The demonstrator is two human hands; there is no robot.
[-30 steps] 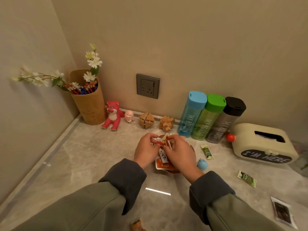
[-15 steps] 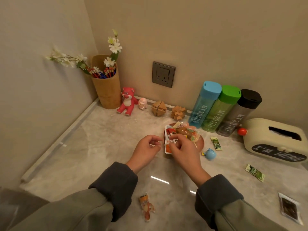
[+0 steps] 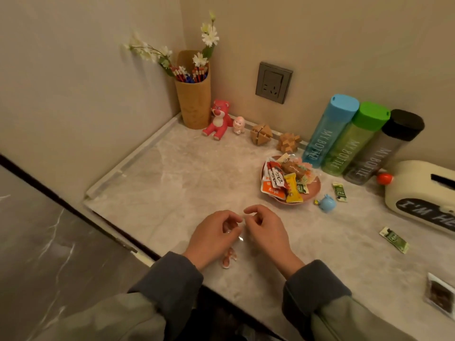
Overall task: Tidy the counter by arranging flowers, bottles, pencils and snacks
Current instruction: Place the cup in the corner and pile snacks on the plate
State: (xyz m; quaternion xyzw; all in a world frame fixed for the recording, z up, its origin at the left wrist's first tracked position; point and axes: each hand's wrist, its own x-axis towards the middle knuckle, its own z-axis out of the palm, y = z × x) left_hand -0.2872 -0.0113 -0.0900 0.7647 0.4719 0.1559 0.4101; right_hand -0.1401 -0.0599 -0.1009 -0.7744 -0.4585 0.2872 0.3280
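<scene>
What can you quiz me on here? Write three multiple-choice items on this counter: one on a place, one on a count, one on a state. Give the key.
1. Where does the pink plate of snacks stand?
A. inside the pencil cup
B. on the tissue box
C. in front of the bottles

2. How many bottles are by the wall?
A. two
B. three
C. four

3. How are the bottles?
A. standing, caps on
B. standing, caps off
C. lying flat

Key:
1 C, the plate sits on the counter just before the bottles.
2 B, one blue, one green and one black cap show.
3 A, each stands with its cap in place.
</scene>
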